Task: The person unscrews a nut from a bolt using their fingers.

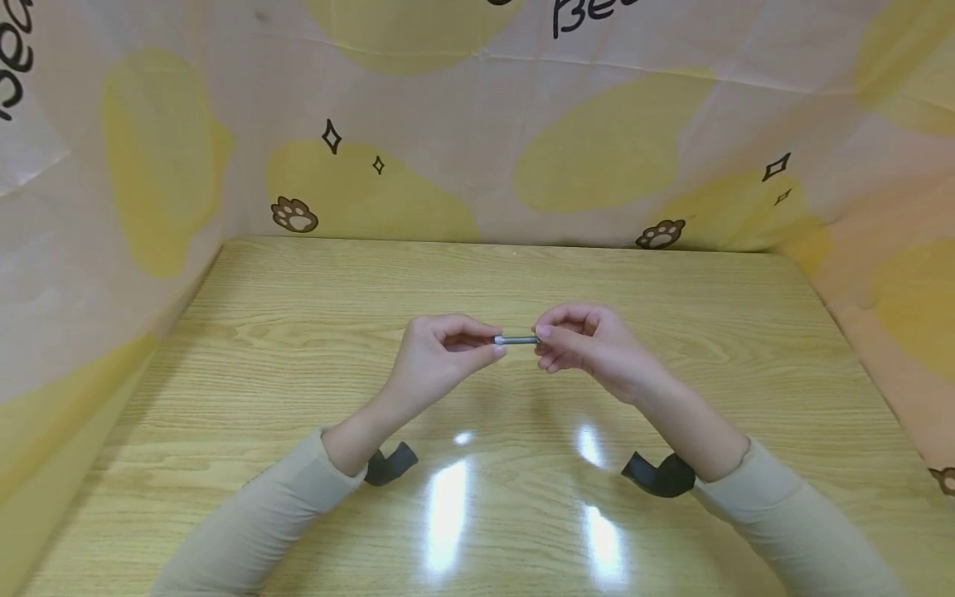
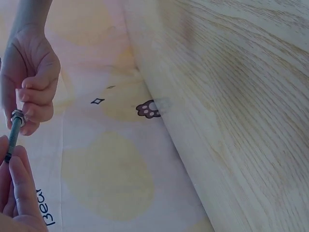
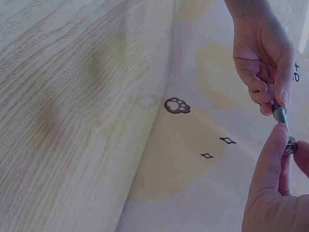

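A metal bolt (image 1: pixel 516 340) with a threaded shank lies level between my two hands above the table. My left hand (image 1: pixel 440 355) pinches one end of it between thumb and fingertips; that end looks dark in the left wrist view. At the opposite end sits a silver nut (image 2: pixel 18 116), perhaps with a washer beside it. The thumb and fingers of my right hand (image 1: pixel 593 347) pinch around this nut, which also shows between the right fingertips in the right wrist view. Part of each bolt end is hidden by the fingers.
Below the hands is a wood-grain table (image 1: pixel 298 398) with bright light reflections near its front. A printed cloth (image 1: pixel 477 149) with yellow patches and paw prints rises behind it and at both sides. Dark straps (image 1: pixel 660 476) hang at both wrists.
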### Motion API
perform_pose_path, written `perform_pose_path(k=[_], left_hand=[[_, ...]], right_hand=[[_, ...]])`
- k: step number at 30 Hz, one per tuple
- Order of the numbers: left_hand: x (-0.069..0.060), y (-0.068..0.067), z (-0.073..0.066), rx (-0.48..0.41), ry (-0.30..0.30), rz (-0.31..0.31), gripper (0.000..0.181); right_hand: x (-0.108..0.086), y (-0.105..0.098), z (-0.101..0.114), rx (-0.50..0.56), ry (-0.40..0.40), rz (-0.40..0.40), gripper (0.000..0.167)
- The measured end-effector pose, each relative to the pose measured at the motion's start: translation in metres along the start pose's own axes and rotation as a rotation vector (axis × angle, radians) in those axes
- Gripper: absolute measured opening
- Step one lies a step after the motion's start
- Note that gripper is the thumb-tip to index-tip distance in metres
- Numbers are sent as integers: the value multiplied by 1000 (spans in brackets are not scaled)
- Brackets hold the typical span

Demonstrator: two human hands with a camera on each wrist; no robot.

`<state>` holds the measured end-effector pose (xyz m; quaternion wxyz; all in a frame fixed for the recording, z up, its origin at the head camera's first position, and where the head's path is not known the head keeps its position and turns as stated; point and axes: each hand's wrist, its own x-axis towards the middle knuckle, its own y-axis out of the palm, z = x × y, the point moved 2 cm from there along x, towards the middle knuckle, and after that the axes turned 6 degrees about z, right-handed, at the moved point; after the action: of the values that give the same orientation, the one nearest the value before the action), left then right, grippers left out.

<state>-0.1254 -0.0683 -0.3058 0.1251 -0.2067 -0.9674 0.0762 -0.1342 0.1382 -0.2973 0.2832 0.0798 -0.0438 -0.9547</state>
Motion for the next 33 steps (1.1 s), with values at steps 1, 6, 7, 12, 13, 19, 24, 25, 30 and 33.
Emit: perform_pose_path(k=[1, 6, 7, 12, 13, 19, 24, 25, 30, 33], left_hand=[[0, 0, 0, -2, -1, 0, 14], [0, 0, 0, -2, 0, 1, 15], [0, 0, 0, -3, 0, 2, 15], [0, 0, 0, 0, -5, 3, 15], [0, 0, 0, 0, -5, 4, 16], [0, 0, 2, -3, -7, 7, 15], [1, 0, 3, -4, -5, 8, 15], [1, 0, 3, -5, -5, 8, 15], [1, 0, 3, -12, -10, 8, 15], [0, 0, 3, -14, -9, 5, 15]], right_hand=[[0, 0, 0, 1, -10, -2, 9], [-1, -1, 1, 3, -22, -6, 20], [-1, -1, 1, 4, -16, -9, 18], [0, 0, 1, 21, 33, -16, 7], [1, 0, 1, 27, 35, -15, 7], [0, -2, 1, 31, 2, -13, 17], [0, -2, 1, 26, 39, -16, 12], [1, -1, 1, 26, 48, -14, 10], [1, -1, 0, 8, 36, -3, 9], [0, -2, 0, -22, 13, -3, 21]])
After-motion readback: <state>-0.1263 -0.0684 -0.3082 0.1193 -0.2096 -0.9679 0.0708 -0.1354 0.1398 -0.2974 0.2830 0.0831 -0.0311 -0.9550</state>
